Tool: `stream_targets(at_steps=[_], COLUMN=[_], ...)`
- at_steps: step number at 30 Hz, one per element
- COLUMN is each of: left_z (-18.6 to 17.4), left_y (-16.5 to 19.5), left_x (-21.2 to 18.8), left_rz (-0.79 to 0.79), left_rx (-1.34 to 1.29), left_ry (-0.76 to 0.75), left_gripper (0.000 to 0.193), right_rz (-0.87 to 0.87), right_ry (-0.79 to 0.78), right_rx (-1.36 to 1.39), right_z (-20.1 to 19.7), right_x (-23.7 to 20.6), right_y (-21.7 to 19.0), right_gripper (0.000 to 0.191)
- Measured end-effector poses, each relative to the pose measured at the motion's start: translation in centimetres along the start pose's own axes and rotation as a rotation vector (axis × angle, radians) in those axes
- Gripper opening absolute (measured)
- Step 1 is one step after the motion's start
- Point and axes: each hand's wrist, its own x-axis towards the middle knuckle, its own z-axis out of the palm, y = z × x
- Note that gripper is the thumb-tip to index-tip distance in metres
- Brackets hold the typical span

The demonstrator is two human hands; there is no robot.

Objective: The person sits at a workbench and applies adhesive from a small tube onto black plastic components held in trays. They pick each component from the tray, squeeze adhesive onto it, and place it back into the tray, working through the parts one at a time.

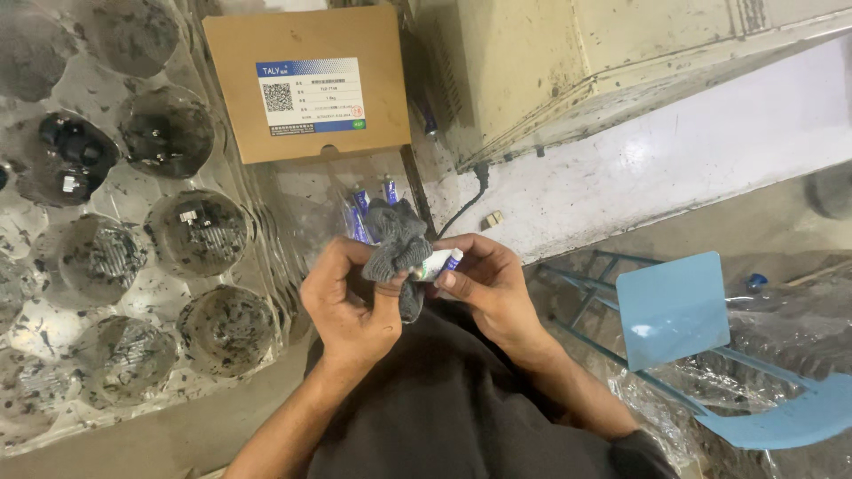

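My left hand (349, 297) grips a crumpled grey cloth (397, 248) and presses it around one end of a small white tube with a blue tip (441, 263). My right hand (486, 282) pinches the tube's other end between thumb and fingers. Both hands meet over my lap, just in front of the bench edge. The part of the tube under the cloth is hidden.
A clear plastic tray (53, 266) with several round wells holding dark, grimy parts lies at left. A flat brown cardboard box (306, 84) with a white label sits behind. More small blue-tipped tubes (362, 206) lie on the bench. A blue chair (674, 310) stands at right.
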Motion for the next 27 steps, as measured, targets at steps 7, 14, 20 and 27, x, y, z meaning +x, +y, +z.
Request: stream_targets(at_steps=[7,14,20,27], left_z=[2.0,2.8,5.0,6.7], left_y=[-4.4,-8.9,-11.4,-13.6], left_x=[-1.1,-1.8,-0.7,1.7], left_rz=[-0.417,-0.524,-0.659,-0.956], left_rx=[-0.338,-0.391,-0.616,-0.868], left_ry=[-0.057,-0.084,-0.015,0.163], left_gripper=[0.014,0.016,0.018,0.036], right_rz=[-1.113,-0.524,-0.259,-0.182], right_ry=[0.161,0.180,0.276,0.326], right_rx=[-1.123,-0.620,-0.422,0.120], right_z=[0.4,-2.4,-5.0,-7.3], right_x=[1.0,1.7,3.2,5.3], right_y=[0.3,2.6,4.4,4.2], right_gripper=[0.031,0.029,0.027,0.029])
